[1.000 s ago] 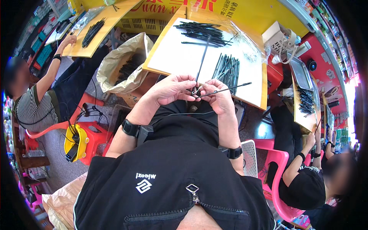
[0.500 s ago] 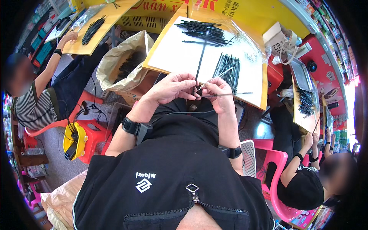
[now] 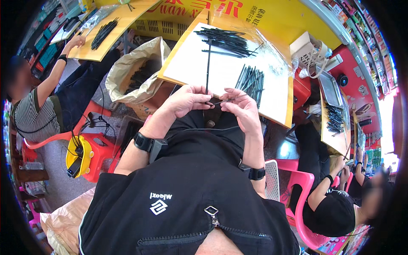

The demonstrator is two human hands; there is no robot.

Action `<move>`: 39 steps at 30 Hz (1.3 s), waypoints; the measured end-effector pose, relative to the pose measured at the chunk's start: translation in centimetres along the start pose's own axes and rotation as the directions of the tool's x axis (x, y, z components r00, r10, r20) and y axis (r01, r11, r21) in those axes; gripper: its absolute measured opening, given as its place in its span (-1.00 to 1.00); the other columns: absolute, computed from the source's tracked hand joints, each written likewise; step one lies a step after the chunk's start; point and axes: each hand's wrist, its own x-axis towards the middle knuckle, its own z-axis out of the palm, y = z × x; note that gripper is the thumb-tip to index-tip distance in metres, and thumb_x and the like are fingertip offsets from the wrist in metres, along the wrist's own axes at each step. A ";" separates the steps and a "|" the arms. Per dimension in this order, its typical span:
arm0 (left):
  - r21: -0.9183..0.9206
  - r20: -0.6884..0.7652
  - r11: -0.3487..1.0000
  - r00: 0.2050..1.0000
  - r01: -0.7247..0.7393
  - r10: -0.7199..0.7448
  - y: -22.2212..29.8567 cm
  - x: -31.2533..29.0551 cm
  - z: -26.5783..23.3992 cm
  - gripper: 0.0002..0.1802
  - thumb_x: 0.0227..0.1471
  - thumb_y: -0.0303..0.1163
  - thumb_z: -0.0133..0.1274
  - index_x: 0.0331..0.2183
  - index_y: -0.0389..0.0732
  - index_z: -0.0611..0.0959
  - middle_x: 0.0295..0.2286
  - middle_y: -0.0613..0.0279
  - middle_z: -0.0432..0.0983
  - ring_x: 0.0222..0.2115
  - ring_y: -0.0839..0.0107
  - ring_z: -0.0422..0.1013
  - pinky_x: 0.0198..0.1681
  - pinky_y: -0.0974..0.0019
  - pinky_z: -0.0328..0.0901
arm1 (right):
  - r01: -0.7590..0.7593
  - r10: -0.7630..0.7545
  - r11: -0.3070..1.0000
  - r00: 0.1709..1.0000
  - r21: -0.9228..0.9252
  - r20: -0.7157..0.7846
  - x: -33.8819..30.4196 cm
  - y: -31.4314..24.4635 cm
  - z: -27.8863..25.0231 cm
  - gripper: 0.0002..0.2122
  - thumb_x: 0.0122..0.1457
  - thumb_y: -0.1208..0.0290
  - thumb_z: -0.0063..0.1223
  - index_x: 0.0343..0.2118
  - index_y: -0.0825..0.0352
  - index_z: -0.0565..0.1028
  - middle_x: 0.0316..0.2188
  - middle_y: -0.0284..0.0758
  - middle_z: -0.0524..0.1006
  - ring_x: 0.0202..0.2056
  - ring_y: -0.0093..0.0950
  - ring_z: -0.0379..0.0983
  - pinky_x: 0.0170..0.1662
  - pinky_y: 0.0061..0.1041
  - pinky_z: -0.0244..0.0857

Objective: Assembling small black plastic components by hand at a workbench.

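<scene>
One left hand (image 3: 187,102), fingers clamped on one long black strip (image 3: 208,68); one right hand (image 3: 243,109), fingertips together on one dark piece (image 3: 218,102); two strip piles (image 3: 224,42) (image 3: 250,83) nearby.

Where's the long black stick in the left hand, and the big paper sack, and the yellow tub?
Black stick (image 3: 208,66), head view: the middle of its length.
Paper sack (image 3: 115,80), head view: its crumpled side.
Yellow tub (image 3: 86,156), head view: its side wall.
</scene>
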 end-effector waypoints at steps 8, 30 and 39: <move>0.128 0.084 0.992 0.996 0.002 -0.013 0.1 -0.3 0.3 -0.86 -0.01 -0.52 0.08 -0.32 -0.29 0.57 -0.37 0.25 0.51 -0.31 0.41 0.49 -0.22 0.43 0.43 | -0.042 0.052 0.997 0.990 0.071 -0.134 0.4 1.3 -0.5 -0.86 0.07 0.62 0.06 -0.27 0.45 0.47 -0.37 -0.26 0.53 -0.40 -0.58 0.49 -0.28 -0.65 0.42; 0.281 0.033 0.959 0.998 0.041 -0.052 -0.3 -0.1 0.3 -0.90 -0.09 -0.54 0.13 -0.50 -0.20 0.51 -0.41 0.31 0.50 -0.37 0.52 0.47 -0.29 0.42 0.42 | 0.079 -0.078 0.997 0.992 0.002 -0.094 0.4 1.8 -0.1 -0.88 0.15 0.55 -0.01 -0.30 0.48 0.48 -0.41 -0.21 0.55 -0.43 -0.54 0.53 -0.33 -0.64 0.45; 0.320 -0.018 0.946 0.999 0.054 -0.050 -0.9 0.1 0.4 -0.89 -0.08 -0.51 0.14 -0.49 -0.20 0.50 -0.45 0.31 0.50 -0.40 0.53 0.47 -0.34 0.44 0.42 | 0.151 -0.175 0.978 0.969 -0.143 -0.172 0.5 2.8 0.5 -0.92 0.15 0.58 -0.04 -0.36 0.48 0.47 -0.45 -0.25 0.55 -0.48 -0.62 0.49 -0.39 -0.71 0.40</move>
